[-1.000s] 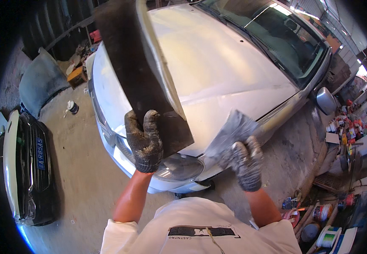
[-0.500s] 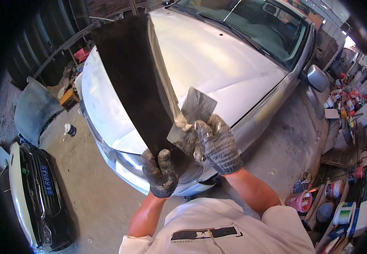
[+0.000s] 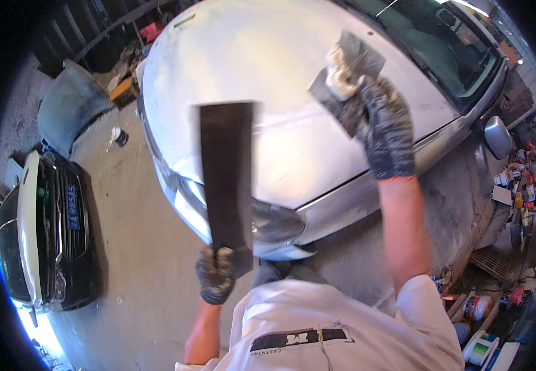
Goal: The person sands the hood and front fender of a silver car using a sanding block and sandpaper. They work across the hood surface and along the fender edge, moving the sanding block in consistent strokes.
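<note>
My gloved left hand (image 3: 216, 275) grips the lower end of a long, dark, flat board (image 3: 227, 167), which stands up in front of the car's front corner. In my gloved right hand (image 3: 388, 127) is a flat metal putty spreader (image 3: 367, 55), raised over the car hood (image 3: 305, 123). A thick lump of cream-coloured putty (image 3: 340, 71) clings to the spreader's face. The hood is white-grey with yellowish patches. Whether the spreader touches the hood I cannot tell; it seems held above it. The headlight (image 3: 277, 222) is partly behind the board.
Another car (image 3: 58, 229) stands at the left. A loose curved body panel (image 3: 73, 108) and a small can (image 3: 119, 136) are on the floor beyond it. Cans and clutter (image 3: 524, 179) line the right side, below the side mirror (image 3: 498, 137).
My right hand has carried the spreader away from the board, up and to the right over the hood, with putty on it. The board has lowered and turned more upright in my left hand.
</note>
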`<state>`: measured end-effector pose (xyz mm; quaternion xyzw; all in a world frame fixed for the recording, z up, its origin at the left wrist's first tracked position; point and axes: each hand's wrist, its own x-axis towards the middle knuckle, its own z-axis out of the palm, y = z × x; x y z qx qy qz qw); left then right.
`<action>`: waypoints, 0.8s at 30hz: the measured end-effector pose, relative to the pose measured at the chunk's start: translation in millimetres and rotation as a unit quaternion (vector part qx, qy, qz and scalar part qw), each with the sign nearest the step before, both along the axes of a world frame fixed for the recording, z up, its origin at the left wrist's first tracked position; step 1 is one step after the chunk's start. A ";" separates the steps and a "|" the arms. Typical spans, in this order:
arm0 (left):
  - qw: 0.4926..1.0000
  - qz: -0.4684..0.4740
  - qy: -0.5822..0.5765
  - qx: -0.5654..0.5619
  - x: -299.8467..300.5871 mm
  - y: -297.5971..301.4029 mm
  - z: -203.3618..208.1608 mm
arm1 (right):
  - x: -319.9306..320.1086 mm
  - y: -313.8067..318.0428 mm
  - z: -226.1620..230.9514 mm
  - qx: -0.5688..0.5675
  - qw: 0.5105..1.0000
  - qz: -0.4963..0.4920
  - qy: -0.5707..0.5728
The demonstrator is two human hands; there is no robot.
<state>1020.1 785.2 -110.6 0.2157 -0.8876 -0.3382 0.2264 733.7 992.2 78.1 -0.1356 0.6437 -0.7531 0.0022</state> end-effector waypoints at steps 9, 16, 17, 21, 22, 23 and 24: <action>0.903 0.234 0.294 0.207 63.8 -131.1 -1.2 | 13.0 -36.4 -49.3 0.536 0.692 0.130 0.466; 0.945 0.181 0.203 0.180 45.2 -149.1 2.2 | 28.1 -69.8 -125.8 0.616 0.610 0.043 0.497; 0.951 0.178 0.183 0.177 43.4 -148.9 -1.5 | 38.0 -67.8 -131.1 0.628 0.602 0.061 0.489; 0.934 0.113 0.237 0.242 36.6 -148.6 -18.6 | 61.0 -49.3 -112.3 0.706 0.543 0.114 0.441; 0.934 0.109 0.243 0.239 34.4 -147.5 -22.5 | 59.5 -45.3 -101.4 0.724 0.534 0.126 0.418; 0.934 0.113 0.251 0.229 33.1 -146.9 -25.4 | 56.6 -46.2 -93.6 0.725 0.530 0.128 0.421; 0.933 0.102 0.248 0.241 32.0 -146.5 -27.3 | 49.1 -52.1 -89.8 0.709 0.543 0.099 0.439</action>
